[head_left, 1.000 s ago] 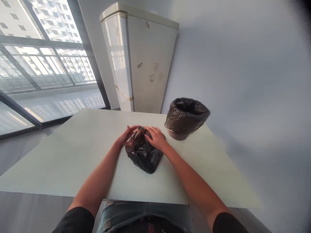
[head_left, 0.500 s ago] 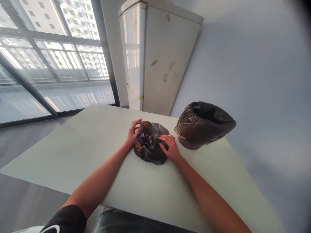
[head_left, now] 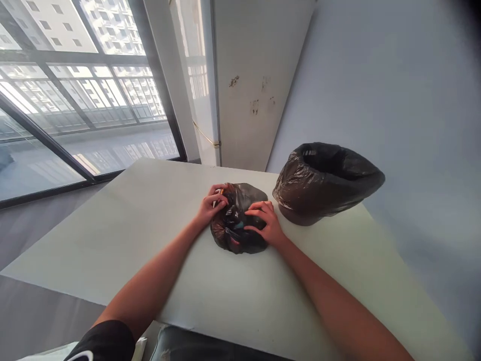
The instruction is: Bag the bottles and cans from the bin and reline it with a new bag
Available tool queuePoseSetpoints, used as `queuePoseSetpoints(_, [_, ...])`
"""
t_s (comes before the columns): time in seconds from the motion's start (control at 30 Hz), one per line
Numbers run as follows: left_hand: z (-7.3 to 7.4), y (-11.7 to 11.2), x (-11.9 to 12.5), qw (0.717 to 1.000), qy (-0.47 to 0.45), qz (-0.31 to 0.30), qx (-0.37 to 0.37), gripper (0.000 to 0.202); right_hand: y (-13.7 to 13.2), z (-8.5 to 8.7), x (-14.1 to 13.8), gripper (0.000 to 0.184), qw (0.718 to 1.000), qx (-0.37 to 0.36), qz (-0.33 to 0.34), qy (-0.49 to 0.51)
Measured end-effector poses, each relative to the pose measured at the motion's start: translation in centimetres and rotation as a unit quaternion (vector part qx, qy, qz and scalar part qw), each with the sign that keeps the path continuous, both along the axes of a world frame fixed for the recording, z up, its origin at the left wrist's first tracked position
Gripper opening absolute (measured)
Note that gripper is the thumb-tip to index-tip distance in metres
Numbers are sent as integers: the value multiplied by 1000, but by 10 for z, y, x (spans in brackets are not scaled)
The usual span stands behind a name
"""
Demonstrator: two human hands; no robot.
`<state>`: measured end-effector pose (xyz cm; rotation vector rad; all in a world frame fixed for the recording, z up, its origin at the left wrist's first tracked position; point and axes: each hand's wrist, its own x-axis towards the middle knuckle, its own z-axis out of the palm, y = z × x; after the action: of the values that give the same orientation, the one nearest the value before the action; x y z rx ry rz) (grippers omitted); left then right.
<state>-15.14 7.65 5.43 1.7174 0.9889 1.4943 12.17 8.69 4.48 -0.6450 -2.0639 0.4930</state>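
A small stuffed black plastic bag [head_left: 240, 220] lies on the white table [head_left: 150, 230], in the middle of the view. My left hand [head_left: 212, 205] pinches the plastic at the bag's upper left, fingers curled round it. On the bag's right side my right hand [head_left: 265, 223] presses with its fingers bent into the plastic. Both forearms reach in from the bottom of the view.
A round bin lined with a black bag [head_left: 326, 180] stands on the table just right of my hands. Behind the table a white fridge [head_left: 244, 85] stands against the wall. A large window [head_left: 75, 100] fills the left. The table's near edge runs across the bottom.
The bag has turned and shifted a little between my hands. My left hand moved from its far side to gripping its top left; my right hand slid down its right side. The camera swung left.
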Motion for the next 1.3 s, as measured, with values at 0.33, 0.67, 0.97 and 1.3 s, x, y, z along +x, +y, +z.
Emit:
queuePoseSetpoints(0.33, [-5, 4, 1, 1000, 25, -17, 2, 30, 7, -14, -3, 15, 998, -14, -9, 65])
queuePoseSetpoints(0.67, [-7, 17, -7, 928, -368, 15, -64, 37, 5, -3, -3, 19, 991, -55, -72, 99])
queuePoseSetpoints(0.97, [-8, 12, -7, 942, -322, 2, -99, 60, 6, -12, -3, 20, 975, -136, -115, 134])
queuePoseSetpoints(1.3, [-14, 14, -10, 961, -253, 35, -108, 26, -1, 1, -4, 15, 998, -25, -61, 9])
